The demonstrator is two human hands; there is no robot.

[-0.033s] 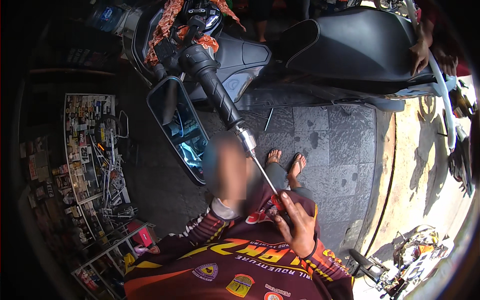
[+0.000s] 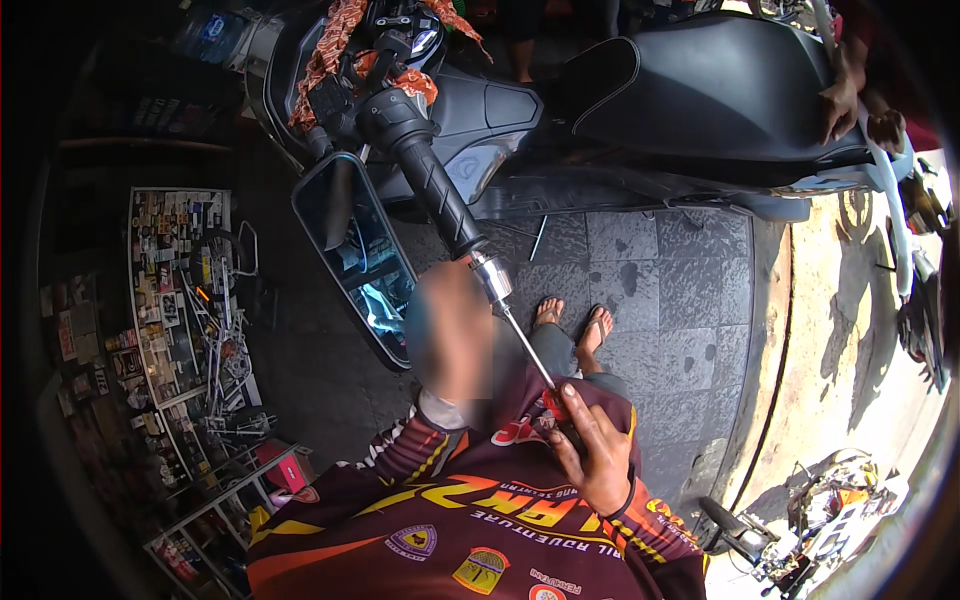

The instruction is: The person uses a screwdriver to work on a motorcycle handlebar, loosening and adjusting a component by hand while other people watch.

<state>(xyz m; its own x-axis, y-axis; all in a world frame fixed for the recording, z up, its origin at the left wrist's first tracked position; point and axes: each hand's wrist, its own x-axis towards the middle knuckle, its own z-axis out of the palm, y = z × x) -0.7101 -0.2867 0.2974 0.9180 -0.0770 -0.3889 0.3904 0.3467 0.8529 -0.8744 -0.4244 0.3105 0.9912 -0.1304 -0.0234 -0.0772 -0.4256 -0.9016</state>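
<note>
– Co-worker's near hand (image 2: pixel 840 106) and far hand (image 2: pixel 886 130) have shifted slightly at the rear of the seat (image 2: pixel 710 85). Rest of my feed nearly matches. Screwdriver?
– Shaft of the screwdriver (image 2: pixel 530 348) runs from the right hand (image 2: pixel 594 455) up to the silver bar-end weight (image 2: pixel 492 278) on the handlebar grip (image 2: pixel 438 195). Can't see if the tip's seated.
– Hands?
– Right: fingers and thumb wrapped on the red handle (image 2: pixel 553 402). Left hand (image 2: pixel 452 335): blurred, right by the weight; can't tell how far its fingers spread or what they hold.
– How would you run it?
– Shaft in line with the grip, push before twisting, weight steadied. I'd watch the mirror (image 2: pixel 355 255) beside the left hand.
– Containers?
– Shelf (image 2: pixel 186 397) packed with small packages (image 2: pixel 170 275), too tiny to identify. Clear bottle (image 2: pixel 213 32) top left, contents unclear from here.
</note>
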